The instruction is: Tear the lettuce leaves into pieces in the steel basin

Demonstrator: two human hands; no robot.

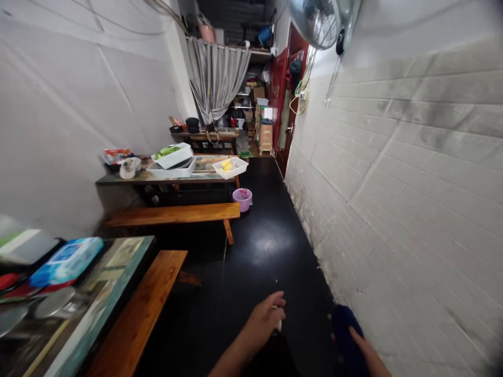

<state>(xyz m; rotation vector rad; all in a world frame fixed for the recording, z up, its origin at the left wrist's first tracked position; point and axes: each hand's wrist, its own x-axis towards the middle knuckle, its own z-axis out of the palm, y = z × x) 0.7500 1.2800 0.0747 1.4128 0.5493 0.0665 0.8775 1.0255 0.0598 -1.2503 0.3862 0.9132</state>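
My left hand is held low at the bottom middle, over the dark floor. Its fingers are curled, and a small white bit shows beneath them; I cannot make out what it is. At the lower right, close to the wall, my right hand grips a dark blue, elongated object with a rounded top end. Its exact kind is unclear, and the lower part blends into shadow. Only the thumb side of my right hand shows; the other fingers are mostly hidden behind the object.
A black floor runs along the white brick wall. Left stand wooden benches and a table with a blue packet. Farther off are a white tray of yellow items, a purple bucket and a stool.
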